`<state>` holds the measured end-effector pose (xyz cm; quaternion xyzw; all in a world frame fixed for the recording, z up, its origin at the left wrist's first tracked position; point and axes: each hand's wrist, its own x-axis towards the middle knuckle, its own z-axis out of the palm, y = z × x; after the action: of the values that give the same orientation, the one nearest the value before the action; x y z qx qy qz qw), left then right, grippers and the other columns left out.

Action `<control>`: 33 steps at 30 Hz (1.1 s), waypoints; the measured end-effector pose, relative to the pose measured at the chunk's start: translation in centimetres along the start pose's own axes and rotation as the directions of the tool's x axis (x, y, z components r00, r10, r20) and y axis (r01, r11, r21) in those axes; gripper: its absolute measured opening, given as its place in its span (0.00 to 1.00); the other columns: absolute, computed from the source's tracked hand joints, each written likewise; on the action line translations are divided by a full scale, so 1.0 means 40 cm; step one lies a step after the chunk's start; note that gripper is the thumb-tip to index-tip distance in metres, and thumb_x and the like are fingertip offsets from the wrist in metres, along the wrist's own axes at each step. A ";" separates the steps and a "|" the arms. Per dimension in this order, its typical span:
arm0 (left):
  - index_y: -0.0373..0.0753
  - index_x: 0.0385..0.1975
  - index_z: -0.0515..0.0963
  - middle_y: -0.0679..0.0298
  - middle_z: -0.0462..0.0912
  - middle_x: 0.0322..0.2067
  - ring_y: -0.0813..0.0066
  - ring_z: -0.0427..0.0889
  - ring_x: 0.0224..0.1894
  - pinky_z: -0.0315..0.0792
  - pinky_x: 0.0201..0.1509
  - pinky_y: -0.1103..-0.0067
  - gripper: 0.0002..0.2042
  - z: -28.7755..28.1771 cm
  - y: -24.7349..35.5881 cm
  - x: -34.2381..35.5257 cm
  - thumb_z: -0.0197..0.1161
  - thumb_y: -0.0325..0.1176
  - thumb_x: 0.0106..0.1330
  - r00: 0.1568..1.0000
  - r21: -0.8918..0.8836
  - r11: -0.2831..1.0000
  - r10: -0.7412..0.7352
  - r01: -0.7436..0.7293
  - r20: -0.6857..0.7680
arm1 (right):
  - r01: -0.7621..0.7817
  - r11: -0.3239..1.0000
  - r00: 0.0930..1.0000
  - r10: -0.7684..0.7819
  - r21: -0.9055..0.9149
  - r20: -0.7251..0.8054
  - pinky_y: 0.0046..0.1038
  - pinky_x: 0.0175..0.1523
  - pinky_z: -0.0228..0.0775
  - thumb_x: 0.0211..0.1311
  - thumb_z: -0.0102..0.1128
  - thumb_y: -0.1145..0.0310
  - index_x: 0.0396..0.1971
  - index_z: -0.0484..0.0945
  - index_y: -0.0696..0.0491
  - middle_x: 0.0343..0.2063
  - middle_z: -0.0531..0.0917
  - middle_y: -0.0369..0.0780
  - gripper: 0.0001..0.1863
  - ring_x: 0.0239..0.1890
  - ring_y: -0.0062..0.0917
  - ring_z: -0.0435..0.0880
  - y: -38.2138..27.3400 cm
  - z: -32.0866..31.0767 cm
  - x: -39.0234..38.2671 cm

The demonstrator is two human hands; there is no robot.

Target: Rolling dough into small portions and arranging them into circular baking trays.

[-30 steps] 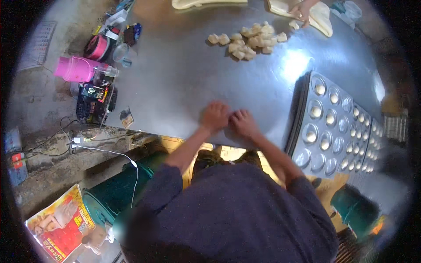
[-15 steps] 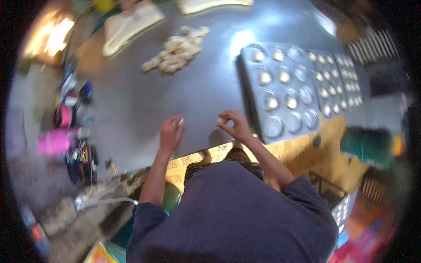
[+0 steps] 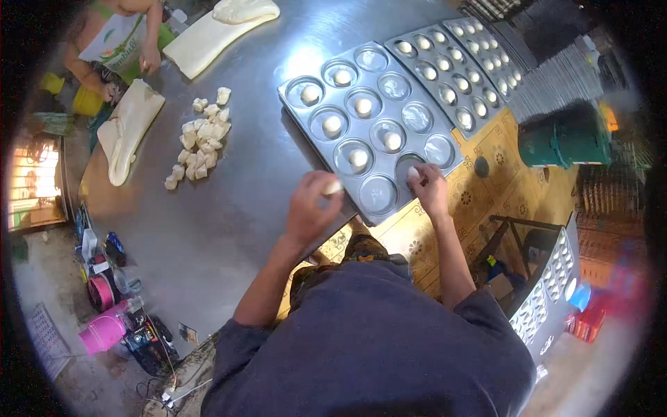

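My left hand [image 3: 313,208] holds a pale dough ball [image 3: 331,187] beside the near left edge of a metal tray [image 3: 293,111] with round cups, many holding single dough balls. My right hand [image 3: 429,191] grips another dough ball [image 3: 413,173] at one of the near cups of that tray, beside an unfilled cup [image 3: 379,194]. To the left, a heap of cut dough pieces [image 3: 201,139] lies on the steel table [image 3: 222,250], with folded dough slabs [image 3: 132,118] beyond.
Two more filled trays [image 3: 434,87] stand rightward, near stacked trays [image 3: 556,76] and a green bin [image 3: 563,142]. Another person [image 3: 121,42] stands at the far left. A pink jug [image 3: 104,333] and cables crowd the left edge; a lower rack with trays [image 3: 549,292] is right.
The view has turned right toward the trays. My hands, empty-looking on the table a second ago, now hold dough balls and have moved to the near end of the tray.
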<state>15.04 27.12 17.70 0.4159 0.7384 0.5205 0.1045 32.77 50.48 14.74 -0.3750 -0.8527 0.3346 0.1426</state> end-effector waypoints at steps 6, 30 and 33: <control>0.36 0.38 0.73 0.55 0.73 0.36 0.59 0.73 0.43 0.68 0.47 0.70 0.11 -0.362 -0.220 -0.299 0.58 0.28 0.54 0.771 0.361 0.733 -0.343 0.577 -0.536 | 0.189 0.976 0.961 -0.162 0.107 -0.224 0.30 0.44 0.70 0.52 0.63 0.73 0.34 0.79 0.58 0.34 0.78 0.44 0.09 0.38 0.33 0.77 -0.102 -0.019 0.025; 0.41 0.33 0.73 0.59 0.76 0.34 0.59 0.73 0.40 0.66 0.45 0.62 0.08 -0.292 -0.368 -0.569 0.54 0.38 0.62 0.755 0.677 0.348 -0.184 0.649 -0.629 | 0.174 0.872 0.897 -0.332 0.457 0.292 0.19 0.39 0.67 0.59 0.60 0.73 0.31 0.77 0.58 0.27 0.78 0.35 0.04 0.31 0.16 0.75 -0.353 0.284 0.004; 0.40 0.33 0.73 0.58 0.76 0.33 0.57 0.73 0.37 0.68 0.42 0.61 0.07 -0.403 -0.428 -0.610 0.56 0.35 0.60 0.824 0.744 0.384 -0.094 0.547 -0.558 | 0.335 0.828 0.775 -0.513 0.449 0.369 0.18 0.42 0.65 0.61 0.58 0.74 0.31 0.76 0.59 0.30 0.78 0.34 0.04 0.35 0.16 0.73 -0.496 0.274 -0.025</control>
<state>12.33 -3.45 3.29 0.1265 0.9680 0.1056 -0.1891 17.25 34.87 20.14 -0.0431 -0.8481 0.5238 0.0680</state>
